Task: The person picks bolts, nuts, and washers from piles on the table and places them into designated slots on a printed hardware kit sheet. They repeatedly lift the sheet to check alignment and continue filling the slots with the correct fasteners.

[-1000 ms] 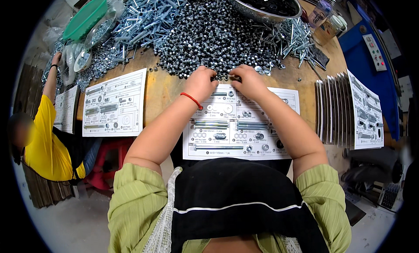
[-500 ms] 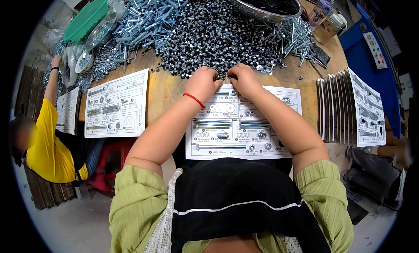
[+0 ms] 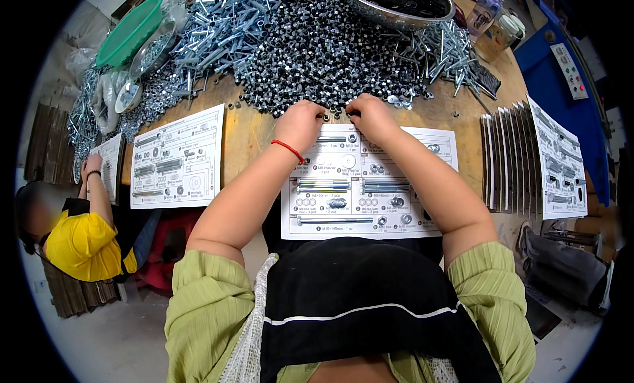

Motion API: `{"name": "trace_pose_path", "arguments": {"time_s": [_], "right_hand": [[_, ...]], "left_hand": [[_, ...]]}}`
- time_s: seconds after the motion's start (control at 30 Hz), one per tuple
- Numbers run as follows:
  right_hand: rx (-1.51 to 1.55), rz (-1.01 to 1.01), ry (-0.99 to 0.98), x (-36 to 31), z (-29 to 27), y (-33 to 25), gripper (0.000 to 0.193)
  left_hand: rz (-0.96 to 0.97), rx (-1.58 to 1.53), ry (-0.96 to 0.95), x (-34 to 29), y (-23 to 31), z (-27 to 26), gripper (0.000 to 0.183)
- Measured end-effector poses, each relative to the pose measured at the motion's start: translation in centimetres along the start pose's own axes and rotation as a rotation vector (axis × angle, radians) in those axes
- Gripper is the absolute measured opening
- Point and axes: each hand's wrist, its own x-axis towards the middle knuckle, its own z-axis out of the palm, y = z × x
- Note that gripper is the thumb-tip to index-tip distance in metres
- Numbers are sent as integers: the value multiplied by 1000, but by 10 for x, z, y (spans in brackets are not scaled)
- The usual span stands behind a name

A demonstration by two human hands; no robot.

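Both of my hands are at the near edge of a big pile of dark and silvery nuts [image 3: 310, 59]. My left hand [image 3: 298, 127], with a red cord at the wrist, has its fingers bent and pinched together beside a few loose nuts. Opposite it, my right hand [image 3: 373, 120] is also curled, fingertips pressed together. What either pinch contains is too small to make out. Under my wrists lies a printed hardware card [image 3: 330, 231] showing bolts, nuts and washers. Real-looking bolts [image 3: 323, 185] run in rows across it; my forearms cover parts of the card.
Long bolts [image 3: 228, 30] are heaped at the back left, near a green basket [image 3: 132, 30]. A metal bowl [image 3: 396, 14] of black parts stands behind the nuts. Upright cards [image 3: 561, 158] are stacked at right. Another card [image 3: 177, 160] lies left, beyond which a person in yellow [image 3: 86, 247] works.
The person at left has drawn an arm back from the heap, and both their hands are now by their card. My hands have barely shifted, staying at the pile's edge.
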Motion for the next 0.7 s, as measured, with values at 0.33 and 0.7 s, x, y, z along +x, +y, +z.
{"name": "trace_pose_path", "arguments": {"time_s": [0.33, 0.7], "right_hand": [[-14, 14, 74, -1, -13, 0, 15], [68, -194, -64, -158, -35, -52, 18]], "left_hand": [[131, 33, -87, 18, 1, 11, 17], [243, -91, 230, -8, 12, -14, 15]]}}
